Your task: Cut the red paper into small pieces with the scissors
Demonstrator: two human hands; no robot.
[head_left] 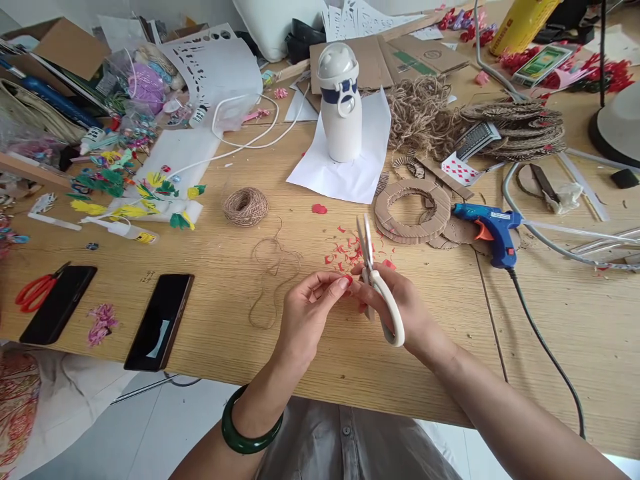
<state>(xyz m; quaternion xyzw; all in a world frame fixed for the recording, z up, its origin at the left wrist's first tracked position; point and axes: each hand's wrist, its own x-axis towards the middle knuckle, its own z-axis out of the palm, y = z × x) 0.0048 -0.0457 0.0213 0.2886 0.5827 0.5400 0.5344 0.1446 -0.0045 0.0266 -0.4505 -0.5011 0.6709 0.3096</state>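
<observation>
Between thumb and fingers, my left hand pinches a small red piece. My right hand is closed around white-handled scissors, whose blades point away from me and stand slightly apart. Its fingertips meet those of my left hand beside the red piece. Red scraps lie scattered on the wooden table just beyond my hands. A thin loose string lies left of them, near a ball of twine. A larger red piece rests farther back.
A white bottle stands on paper behind my hands. To the right are a cardboard ring and a blue glue gun with its cord. Two phones and red-handled scissors lie left. Craft supplies crowd the back.
</observation>
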